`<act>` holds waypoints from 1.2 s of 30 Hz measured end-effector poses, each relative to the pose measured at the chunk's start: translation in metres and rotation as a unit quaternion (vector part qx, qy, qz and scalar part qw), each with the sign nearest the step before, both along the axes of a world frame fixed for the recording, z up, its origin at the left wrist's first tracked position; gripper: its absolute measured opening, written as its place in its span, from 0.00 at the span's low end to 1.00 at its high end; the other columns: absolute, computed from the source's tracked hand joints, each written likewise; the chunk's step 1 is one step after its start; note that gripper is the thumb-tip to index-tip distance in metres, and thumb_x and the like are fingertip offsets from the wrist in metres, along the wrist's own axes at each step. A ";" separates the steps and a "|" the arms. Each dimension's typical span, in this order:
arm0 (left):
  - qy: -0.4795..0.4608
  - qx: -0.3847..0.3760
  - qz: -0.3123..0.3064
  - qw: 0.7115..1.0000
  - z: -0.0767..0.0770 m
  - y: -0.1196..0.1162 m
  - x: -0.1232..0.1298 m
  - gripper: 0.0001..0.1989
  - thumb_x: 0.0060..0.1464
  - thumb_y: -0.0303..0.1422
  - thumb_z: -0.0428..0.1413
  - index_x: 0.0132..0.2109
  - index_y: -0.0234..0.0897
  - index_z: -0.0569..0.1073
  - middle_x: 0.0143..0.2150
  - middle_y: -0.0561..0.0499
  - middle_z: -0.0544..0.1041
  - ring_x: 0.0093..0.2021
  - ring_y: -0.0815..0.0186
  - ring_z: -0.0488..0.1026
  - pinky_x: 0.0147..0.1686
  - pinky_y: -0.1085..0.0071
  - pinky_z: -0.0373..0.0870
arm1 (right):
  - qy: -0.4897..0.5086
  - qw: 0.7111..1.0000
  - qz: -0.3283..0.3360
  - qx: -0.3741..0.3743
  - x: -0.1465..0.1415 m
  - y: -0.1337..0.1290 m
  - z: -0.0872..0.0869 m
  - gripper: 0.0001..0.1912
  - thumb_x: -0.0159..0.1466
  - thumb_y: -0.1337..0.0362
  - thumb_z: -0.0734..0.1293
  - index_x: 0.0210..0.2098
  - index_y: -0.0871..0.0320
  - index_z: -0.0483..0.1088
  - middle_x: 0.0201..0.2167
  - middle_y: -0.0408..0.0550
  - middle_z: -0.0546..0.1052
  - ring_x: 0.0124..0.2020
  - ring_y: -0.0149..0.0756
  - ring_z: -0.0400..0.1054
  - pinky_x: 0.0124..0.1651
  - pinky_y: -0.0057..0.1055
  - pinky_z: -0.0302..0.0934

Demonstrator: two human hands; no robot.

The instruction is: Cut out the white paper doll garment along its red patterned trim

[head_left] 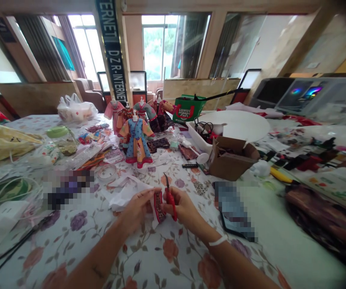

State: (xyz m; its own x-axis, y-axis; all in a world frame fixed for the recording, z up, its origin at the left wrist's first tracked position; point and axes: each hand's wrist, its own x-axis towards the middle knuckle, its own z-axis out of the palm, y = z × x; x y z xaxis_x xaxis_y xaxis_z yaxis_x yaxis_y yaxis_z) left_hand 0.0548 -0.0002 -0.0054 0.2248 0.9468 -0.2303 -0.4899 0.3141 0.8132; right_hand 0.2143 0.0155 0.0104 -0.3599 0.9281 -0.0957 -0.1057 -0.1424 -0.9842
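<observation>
Near the middle of the flowered tablecloth point(100, 237), my left hand point(139, 205) pinches a small strip of patterned fabric point(158, 206) with red edges and a white border. My right hand point(181, 205) is closed around red-handled scissors point(169, 198), whose dark curved blades point up and away. The scissors are just right of the fabric, and the right fingertips are close to its edge. White paper or cloth point(127, 190) lies behind my left hand. Farther back stands a small doll dress point(136, 140) in blue and orange.
More doll dresses point(114, 114) stand behind. To the right are a cardboard box point(233, 162), a white tray point(200, 138), a green box point(188, 109) and a phone point(233, 208). A jar point(61, 138), tape roll point(107, 172) and cables point(16, 245) lie left.
</observation>
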 end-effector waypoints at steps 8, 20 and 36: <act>-0.037 0.054 0.110 0.992 0.021 0.021 0.001 0.23 0.41 0.24 0.65 0.48 0.36 0.77 0.34 0.49 0.81 0.29 0.70 0.76 0.33 0.75 0.71 | 0.037 0.999 0.021 0.003 -0.013 0.007 -0.002 0.17 0.42 0.65 0.74 0.23 0.57 0.61 0.19 0.33 0.63 0.20 0.25 0.54 0.25 0.24 0.50; 0.031 0.028 0.219 0.975 0.004 0.007 -0.018 0.16 0.45 0.28 0.63 0.44 0.34 0.79 0.38 0.46 0.82 0.35 0.66 0.77 0.36 0.73 0.72 | -0.094 0.986 -0.026 0.134 -0.007 0.017 -0.009 0.11 0.47 0.65 0.71 0.24 0.57 0.62 0.20 0.35 0.62 0.22 0.27 0.55 0.26 0.24 0.51; 0.164 0.099 0.134 0.972 -0.009 0.004 -0.019 0.16 0.42 0.31 0.66 0.41 0.34 0.81 0.31 0.49 0.79 0.30 0.69 0.71 0.32 0.75 0.66 | -0.217 0.945 -0.129 0.208 0.016 0.022 -0.023 0.06 0.50 0.65 0.70 0.26 0.56 0.67 0.22 0.40 0.71 0.24 0.33 0.63 0.28 0.28 0.57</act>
State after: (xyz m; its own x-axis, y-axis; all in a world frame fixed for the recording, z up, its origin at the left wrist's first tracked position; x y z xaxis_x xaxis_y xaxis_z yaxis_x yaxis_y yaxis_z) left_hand 0.0361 0.0035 -0.0148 -0.0908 0.9943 -0.0561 -0.2362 0.0332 0.9711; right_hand 0.2306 0.0378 -0.0125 -0.1270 0.9695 0.2097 0.3428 0.2413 -0.9079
